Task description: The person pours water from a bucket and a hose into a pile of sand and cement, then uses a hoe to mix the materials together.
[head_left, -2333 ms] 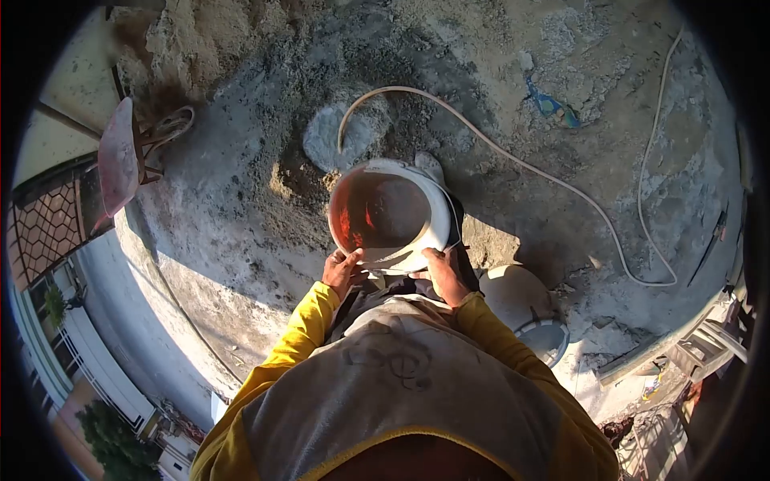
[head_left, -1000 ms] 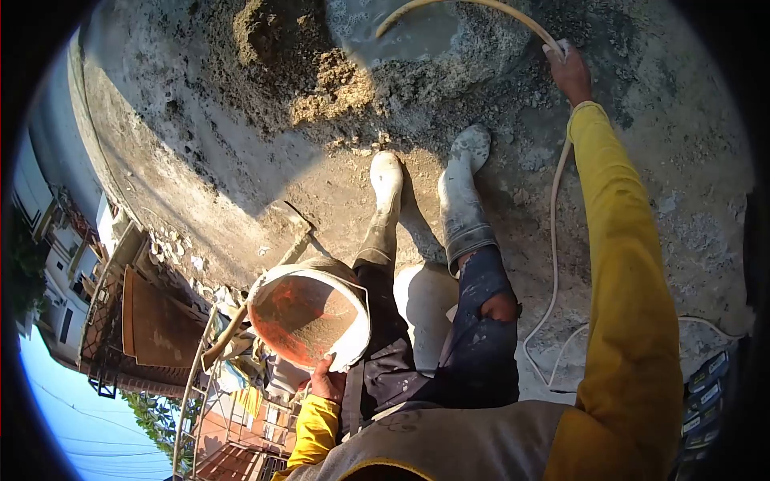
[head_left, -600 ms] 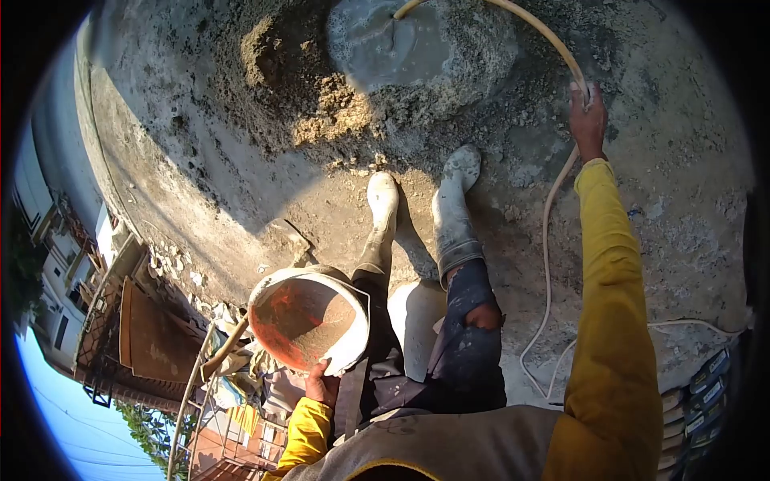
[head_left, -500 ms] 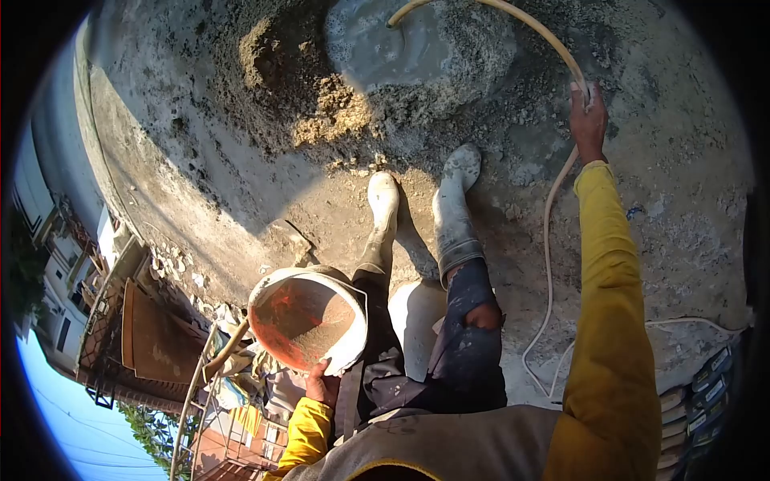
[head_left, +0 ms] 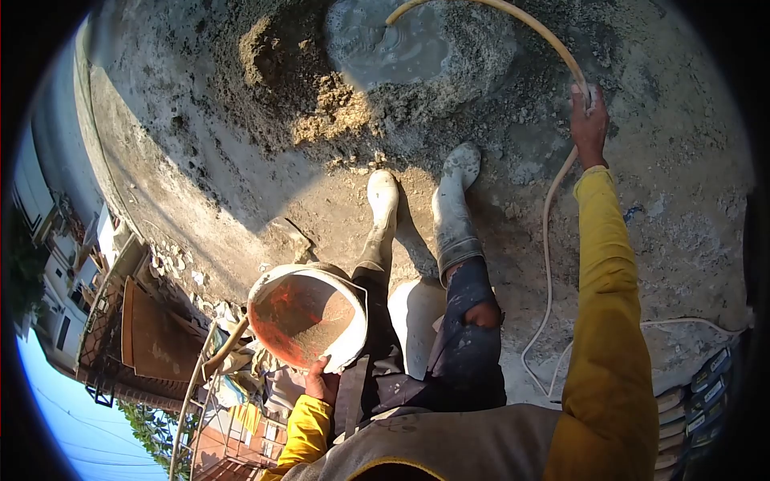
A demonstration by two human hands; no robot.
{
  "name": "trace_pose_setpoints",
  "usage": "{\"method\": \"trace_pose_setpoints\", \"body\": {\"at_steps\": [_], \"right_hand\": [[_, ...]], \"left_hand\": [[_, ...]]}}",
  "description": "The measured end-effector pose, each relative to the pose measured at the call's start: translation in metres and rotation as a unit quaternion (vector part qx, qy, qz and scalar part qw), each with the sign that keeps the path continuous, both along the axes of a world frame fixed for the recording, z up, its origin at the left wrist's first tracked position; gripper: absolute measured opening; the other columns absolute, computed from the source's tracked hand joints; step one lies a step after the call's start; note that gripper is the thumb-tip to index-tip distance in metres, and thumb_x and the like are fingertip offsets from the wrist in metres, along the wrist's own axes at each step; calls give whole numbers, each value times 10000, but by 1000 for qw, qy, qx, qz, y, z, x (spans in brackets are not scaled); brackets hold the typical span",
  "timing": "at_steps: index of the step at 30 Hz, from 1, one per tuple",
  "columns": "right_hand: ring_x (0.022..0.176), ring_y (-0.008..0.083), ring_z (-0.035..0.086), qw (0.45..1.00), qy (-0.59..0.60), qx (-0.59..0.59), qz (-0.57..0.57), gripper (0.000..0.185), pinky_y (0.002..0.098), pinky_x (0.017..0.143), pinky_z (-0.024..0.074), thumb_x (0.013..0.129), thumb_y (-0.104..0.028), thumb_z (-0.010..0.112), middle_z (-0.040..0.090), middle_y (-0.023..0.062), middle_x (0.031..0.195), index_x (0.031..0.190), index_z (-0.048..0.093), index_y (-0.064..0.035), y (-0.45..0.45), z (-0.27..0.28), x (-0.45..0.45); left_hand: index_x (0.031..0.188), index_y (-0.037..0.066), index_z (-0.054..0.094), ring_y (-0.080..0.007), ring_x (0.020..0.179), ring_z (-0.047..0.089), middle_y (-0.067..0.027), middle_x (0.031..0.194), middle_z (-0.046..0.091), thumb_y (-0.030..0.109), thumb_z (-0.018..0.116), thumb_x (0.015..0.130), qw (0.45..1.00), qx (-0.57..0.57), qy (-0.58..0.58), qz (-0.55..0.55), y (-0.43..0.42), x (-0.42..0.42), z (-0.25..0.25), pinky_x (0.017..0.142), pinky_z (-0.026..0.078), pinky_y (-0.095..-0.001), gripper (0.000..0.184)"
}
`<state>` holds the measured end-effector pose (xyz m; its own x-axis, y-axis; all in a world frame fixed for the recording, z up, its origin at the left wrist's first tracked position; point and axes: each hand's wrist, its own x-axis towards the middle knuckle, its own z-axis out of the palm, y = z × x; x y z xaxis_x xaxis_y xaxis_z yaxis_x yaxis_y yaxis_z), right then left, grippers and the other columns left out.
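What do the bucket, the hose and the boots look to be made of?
Bucket: probably plastic or rubber, dull; orange-red shows through gritty grey residue inside, and the rim looks whitish and crusted.
Hose: likely flexible plastic or rubber, tan and fairly smooth, since it bends in an unbroken curve.
Boots: probably rubber, matte and pale; no laces show, but residue leaves this open.

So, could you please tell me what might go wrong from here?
The right hand grips the hose well back from its outlet, so the end might swing off the pool. 
Added water could perhaps spill through the loose mix beside it. 
The left hand alone grips the bucket at its rim, so it might tip or slip.
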<state>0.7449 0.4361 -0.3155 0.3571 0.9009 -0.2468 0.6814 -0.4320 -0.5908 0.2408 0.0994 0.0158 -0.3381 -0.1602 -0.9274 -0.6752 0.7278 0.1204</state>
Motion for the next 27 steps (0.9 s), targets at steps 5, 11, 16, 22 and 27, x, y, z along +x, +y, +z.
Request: {"method": "trace_pose_setpoints", "body": {"at_steps": [5,11,16,22,27], "right_hand": [[839,342,608,1000,-1,-4,-4,384,386,734,463,902,-359,568,612,200,913,1058,561,-8,3,14,-7],[801,328,611,1000,4,24,11,359,387,709,465,898,-345,578,617,183,877,1035,569,-14,-1,7,-4],[797,325,611,1000,-9,17,11,352,383,707,466,897,-344,580,617,178,880,1037,571,-21,-1,16,-10],[809,325,612,1000,-1,10,12,367,385,714,466,898,-360,576,617,179,889,1048,563,-25,-4,19,-7],[821,330,613,1000,2,5,13,368,389,721,466,896,-361,577,618,183,890,1039,561,-22,-6,22,-7]], "left_hand": [[1136,15,532,-206,893,602,-83,1038,633,178,655,754,1000,16,12,1,3,5,-2,745,463,-305,433],[1109,-9,550,-225,926,601,-91,1050,637,177,626,771,1000,4,-14,-4,0,3,-1,786,462,-341,393],[1090,-7,560,-223,912,603,-90,1037,638,165,618,772,1000,-2,-12,1,-2,1,-2,771,465,-337,366],[1106,-20,542,-213,899,595,-105,1035,631,185,639,750,1000,6,-3,1,-9,-1,-4,759,464,-307,422],[1107,-12,539,-223,934,591,-107,1059,627,176,629,757,1000,11,1,3,-17,-4,-6,806,454,-318,408]]}}
